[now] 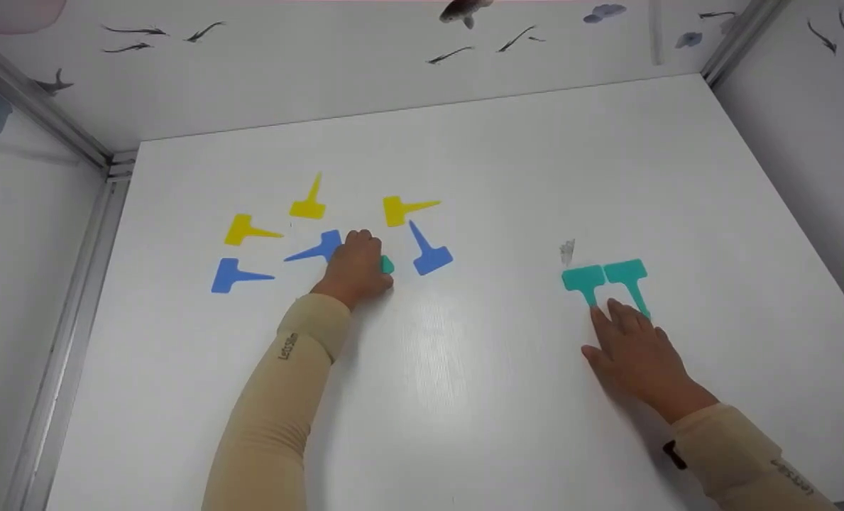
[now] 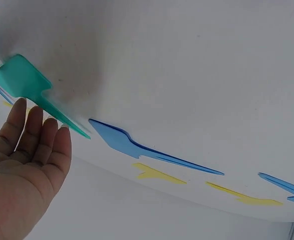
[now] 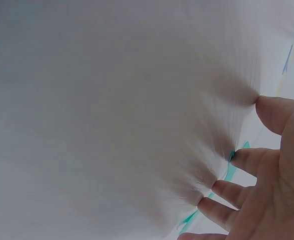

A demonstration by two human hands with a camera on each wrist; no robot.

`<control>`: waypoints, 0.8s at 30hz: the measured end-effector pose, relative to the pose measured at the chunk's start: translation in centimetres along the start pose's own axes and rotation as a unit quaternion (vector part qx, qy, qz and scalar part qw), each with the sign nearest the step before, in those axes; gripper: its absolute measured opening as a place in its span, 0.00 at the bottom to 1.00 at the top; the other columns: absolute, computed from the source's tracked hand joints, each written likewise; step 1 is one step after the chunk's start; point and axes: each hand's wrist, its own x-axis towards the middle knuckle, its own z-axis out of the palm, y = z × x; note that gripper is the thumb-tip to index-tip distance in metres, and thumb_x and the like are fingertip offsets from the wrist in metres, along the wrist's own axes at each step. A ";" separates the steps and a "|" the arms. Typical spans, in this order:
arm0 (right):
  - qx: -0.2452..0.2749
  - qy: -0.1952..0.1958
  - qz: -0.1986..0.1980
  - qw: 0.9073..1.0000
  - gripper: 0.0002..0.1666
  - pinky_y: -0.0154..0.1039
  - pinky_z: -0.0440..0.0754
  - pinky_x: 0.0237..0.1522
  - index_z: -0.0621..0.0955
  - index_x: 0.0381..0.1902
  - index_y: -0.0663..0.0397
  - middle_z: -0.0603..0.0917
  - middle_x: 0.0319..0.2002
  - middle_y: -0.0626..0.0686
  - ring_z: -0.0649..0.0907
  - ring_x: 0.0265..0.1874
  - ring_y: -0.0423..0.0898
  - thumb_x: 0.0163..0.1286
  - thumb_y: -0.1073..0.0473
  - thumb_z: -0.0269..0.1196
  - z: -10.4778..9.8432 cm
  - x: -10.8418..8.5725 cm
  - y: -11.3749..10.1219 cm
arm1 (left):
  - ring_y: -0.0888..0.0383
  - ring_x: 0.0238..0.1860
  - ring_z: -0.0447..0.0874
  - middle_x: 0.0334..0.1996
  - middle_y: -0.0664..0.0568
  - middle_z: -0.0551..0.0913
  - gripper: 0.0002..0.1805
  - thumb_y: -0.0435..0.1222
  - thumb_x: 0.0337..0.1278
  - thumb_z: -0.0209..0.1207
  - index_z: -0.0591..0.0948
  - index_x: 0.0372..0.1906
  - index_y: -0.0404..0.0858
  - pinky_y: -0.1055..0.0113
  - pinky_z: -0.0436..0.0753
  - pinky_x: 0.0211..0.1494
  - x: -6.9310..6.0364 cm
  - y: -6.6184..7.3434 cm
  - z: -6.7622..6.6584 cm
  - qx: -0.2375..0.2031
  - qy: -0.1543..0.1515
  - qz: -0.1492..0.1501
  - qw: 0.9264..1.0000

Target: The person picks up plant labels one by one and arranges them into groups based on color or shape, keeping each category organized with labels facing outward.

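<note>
Two teal tags (image 1: 583,275) are lying side by side at the right, while the left hand (image 1: 356,264) is pinching a third teal tag (image 2: 24,77).
The pair is looking settled; the third teal tag is remaining toward the left of the bench (image 1: 457,426), where three blue tags (image 1: 436,261) and three yellow tags (image 1: 308,209) are lying scattered. The left hand is gripping its broad head between thumb and fingers; the right hand (image 1: 638,358) is grasping nothing, fingers spreading, one fingertip touching a stem. The head view is hiding most of the held tag behind the knuckles, whereas the left wrist view is showing its head and pointed stem. The right wrist view is looking dim and nearly edge-on, so any pressing on the second stem is hard to tell.
</note>
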 end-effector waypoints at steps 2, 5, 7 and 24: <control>0.000 0.002 -0.002 1.000 0.40 0.74 0.57 0.59 0.59 0.72 0.66 0.57 0.70 0.71 0.56 0.68 0.70 0.72 0.47 0.54 0.0 0.0 0.0 | 0.49 0.51 0.65 0.50 0.44 0.70 0.29 0.40 0.54 0.62 0.71 0.60 0.31 0.56 0.70 0.64 0.0 0.0 0.0 -0.002 0.003 0.001 1.000; 0.002 0.008 -0.003 1.000 0.40 0.74 0.58 0.59 0.59 0.71 0.67 0.58 0.70 0.71 0.57 0.68 0.70 0.72 0.47 0.54 -0.1 -0.1 -0.1 | 0.50 0.50 0.66 0.49 0.45 0.71 0.28 0.40 0.54 0.63 0.72 0.59 0.31 0.57 0.70 0.63 0.0 0.0 0.1 -0.007 0.009 -0.001 1.000; 0.003 0.010 -0.004 1.000 0.40 0.74 0.58 0.59 0.60 0.71 0.67 0.58 0.69 0.72 0.57 0.68 0.70 0.72 0.47 0.54 -0.1 -0.1 -0.2 | 0.50 0.51 0.66 0.50 0.45 0.71 0.29 0.40 0.54 0.63 0.72 0.60 0.31 0.57 0.70 0.64 0.0 0.0 0.1 -0.008 0.009 -0.003 1.000; 0.027 -0.005 0.010 1.000 0.40 0.74 0.54 0.61 0.58 0.72 0.66 0.56 0.70 0.71 0.54 0.69 0.70 0.73 0.47 0.53 -0.2 0.0 -0.2 | 0.49 0.50 0.66 0.45 0.44 0.72 0.26 0.39 0.53 0.61 0.73 0.54 0.29 0.58 0.72 0.60 -0.3 -0.2 0.0 0.007 0.041 0.042 0.998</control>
